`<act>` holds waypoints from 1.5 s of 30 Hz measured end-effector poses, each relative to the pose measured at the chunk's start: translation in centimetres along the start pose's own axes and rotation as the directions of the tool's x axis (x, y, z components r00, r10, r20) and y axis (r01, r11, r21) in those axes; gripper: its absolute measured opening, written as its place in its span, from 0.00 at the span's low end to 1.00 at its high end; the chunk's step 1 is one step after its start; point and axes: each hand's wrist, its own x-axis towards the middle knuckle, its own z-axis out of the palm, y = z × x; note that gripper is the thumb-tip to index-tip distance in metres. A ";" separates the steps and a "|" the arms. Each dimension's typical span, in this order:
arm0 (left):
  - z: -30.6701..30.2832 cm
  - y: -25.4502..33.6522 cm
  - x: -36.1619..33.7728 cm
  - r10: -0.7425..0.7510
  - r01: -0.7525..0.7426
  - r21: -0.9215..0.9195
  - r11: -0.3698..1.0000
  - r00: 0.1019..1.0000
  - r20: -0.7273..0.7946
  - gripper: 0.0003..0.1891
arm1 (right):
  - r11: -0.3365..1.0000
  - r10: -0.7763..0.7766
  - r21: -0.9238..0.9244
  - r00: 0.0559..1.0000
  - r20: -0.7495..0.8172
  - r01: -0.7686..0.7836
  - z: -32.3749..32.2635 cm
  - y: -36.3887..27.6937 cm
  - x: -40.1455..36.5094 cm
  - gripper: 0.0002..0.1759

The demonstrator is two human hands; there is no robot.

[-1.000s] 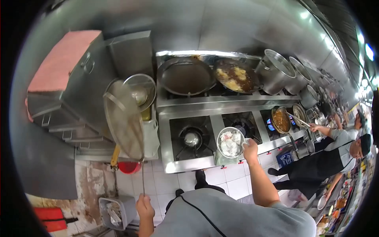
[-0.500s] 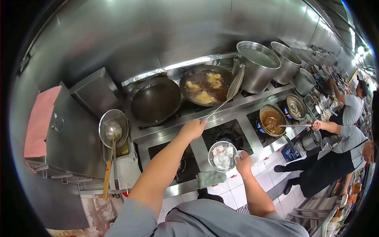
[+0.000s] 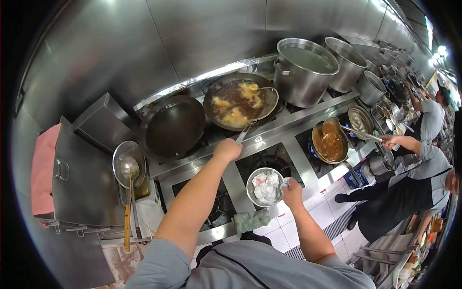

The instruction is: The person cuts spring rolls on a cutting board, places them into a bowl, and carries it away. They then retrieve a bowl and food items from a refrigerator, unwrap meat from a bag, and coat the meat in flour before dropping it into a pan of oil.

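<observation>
My left hand (image 3: 227, 150) is closed around the handle of a wire skimmer (image 3: 271, 102). The skimmer's round mesh lies low at the right side of a wok (image 3: 207, 110) of dark bubbling oil, beside several golden fried pieces (image 3: 236, 117). Closed on the side handle of a small metal bowl (image 3: 249, 193) is my right hand (image 3: 292, 193). White-coated pieces (image 3: 266, 189) fill that bowl, which I hold above the front burner.
Left of the oil stands a dark wok (image 3: 175, 126). A strainer with a ladle (image 3: 129, 168) rests further left. Tall stockpots (image 3: 307, 79) stand at the back right. A co-worker (image 3: 402, 195) at my right works a pan of brown sauce (image 3: 329, 139).
The skimmer's mesh has gone from upright at the wok's right rim down to the oil. My view has shifted slightly. The co-worker's pan now sits more tilted, its ladle further back.
</observation>
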 end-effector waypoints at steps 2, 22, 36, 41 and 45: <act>-0.4 0.9 0.4 -0.050 0.078 -0.148 0.986 0.981 0.187 0.27 | 0.999 -0.008 -0.037 1.000 0.002 0.008 -0.5 -0.6 1.0 0.12; 1.6 -0.5 0.1 0.004 0.148 -0.644 0.750 0.974 0.228 0.25 | 0.997 -0.014 -0.081 0.999 -0.036 0.011 -0.8 -1.7 3.1 0.11; 8.5 -3.3 -12.2 0.041 0.108 -0.899 0.425 0.990 0.138 0.08 | 0.963 -0.103 -0.218 0.964 0.246 0.159 -1.8 -10.3 8.1 0.13; 9.6 -3.1 -12.8 -0.009 0.158 -0.973 0.171 0.987 0.158 0.07 | 0.717 -0.396 -0.470 0.856 0.333 0.515 -1.6 -16.2 7.3 0.20; 11.3 -1.9 -11.9 0.008 0.133 -0.982 0.135 0.991 0.136 0.06 | 0.517 -0.460 -0.484 0.706 0.538 0.706 -0.3 -17.0 6.9 0.27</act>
